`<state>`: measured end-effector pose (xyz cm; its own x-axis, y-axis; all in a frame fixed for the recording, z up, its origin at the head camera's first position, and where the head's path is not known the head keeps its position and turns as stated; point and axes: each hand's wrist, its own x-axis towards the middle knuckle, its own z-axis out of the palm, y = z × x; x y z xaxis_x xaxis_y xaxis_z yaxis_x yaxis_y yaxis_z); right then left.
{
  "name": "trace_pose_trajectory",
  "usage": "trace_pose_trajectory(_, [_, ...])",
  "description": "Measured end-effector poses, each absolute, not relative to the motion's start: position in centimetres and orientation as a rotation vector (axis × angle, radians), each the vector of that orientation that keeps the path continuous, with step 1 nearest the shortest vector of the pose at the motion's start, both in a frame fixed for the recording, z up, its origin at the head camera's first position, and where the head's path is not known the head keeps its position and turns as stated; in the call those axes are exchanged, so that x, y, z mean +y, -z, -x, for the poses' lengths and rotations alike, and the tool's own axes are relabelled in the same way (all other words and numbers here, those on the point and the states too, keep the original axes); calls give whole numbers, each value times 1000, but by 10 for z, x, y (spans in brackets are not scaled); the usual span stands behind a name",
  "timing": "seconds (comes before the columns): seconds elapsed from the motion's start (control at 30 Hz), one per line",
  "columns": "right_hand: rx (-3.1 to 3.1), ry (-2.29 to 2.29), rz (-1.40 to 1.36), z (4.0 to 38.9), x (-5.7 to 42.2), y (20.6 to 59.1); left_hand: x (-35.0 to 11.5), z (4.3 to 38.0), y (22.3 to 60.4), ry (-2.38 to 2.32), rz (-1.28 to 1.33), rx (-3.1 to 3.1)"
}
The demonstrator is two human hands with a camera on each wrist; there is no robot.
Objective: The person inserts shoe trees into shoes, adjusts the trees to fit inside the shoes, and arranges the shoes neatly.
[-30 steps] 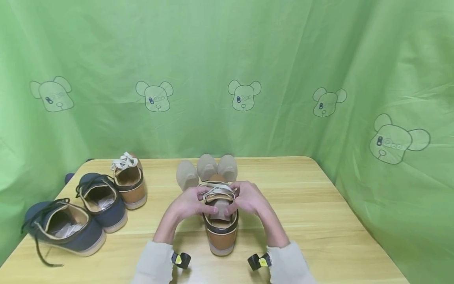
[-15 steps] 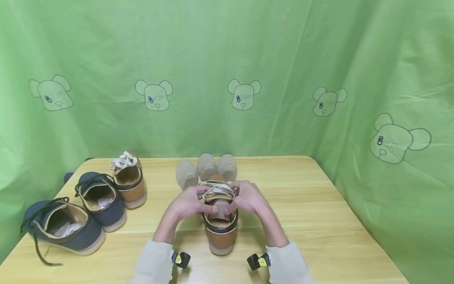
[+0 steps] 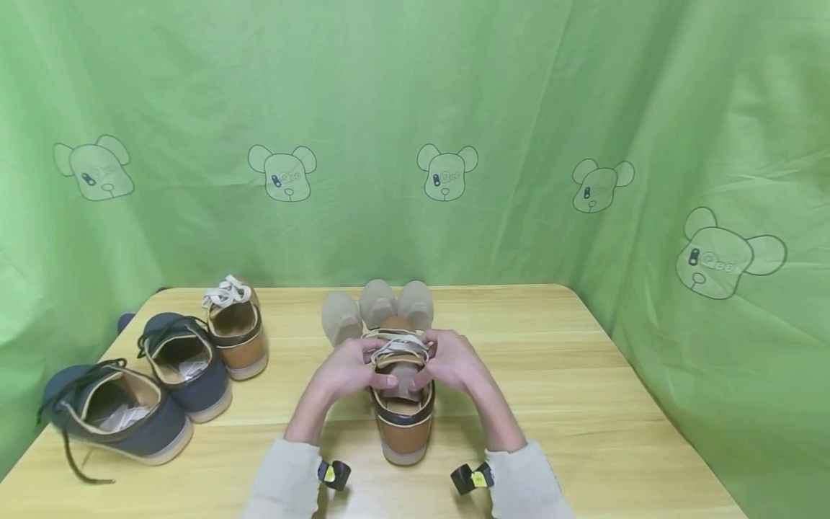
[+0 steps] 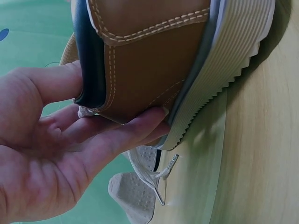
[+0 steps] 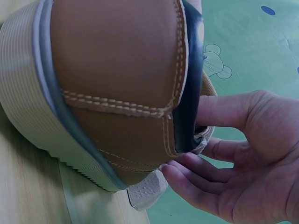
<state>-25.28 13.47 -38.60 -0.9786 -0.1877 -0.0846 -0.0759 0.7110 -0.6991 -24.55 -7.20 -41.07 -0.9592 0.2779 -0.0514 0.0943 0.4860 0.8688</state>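
Observation:
A brown lace-up shoe (image 3: 405, 435) stands on the table with its heel toward me. My left hand (image 3: 346, 371) grips its left side, and my right hand (image 3: 455, 362) grips its right side. Both thumbs reach into the opening beside a grey-brown shoe insert or tongue (image 3: 403, 376); I cannot tell which. In the left wrist view, the fingers of the left hand (image 4: 60, 140) touch the brown leather (image 4: 145, 70). In the right wrist view, the fingertips of the right hand (image 5: 252, 158) lie against the shoe's side. Loose white laces (image 3: 398, 346) cross the top.
Several shoes stand at the left: two navy ones, one (image 3: 123, 418) in front of another (image 3: 184, 364), and a brown one (image 3: 243, 335) with white laces. Three grey moulded shoe inserts (image 3: 378, 303) lie behind the held shoe. A green curtain (image 3: 415, 94) surrounds the wooden table (image 3: 551, 404).
Both hands keep their hold, with only a slight shift of the left thumb and forearm. The shoe stays in place.

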Motion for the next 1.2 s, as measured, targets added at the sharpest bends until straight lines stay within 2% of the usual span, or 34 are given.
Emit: trace_pose_trajectory(1.2, [2827,1084,158,250,131,385,-63,243,407,-1356,-264,2718])
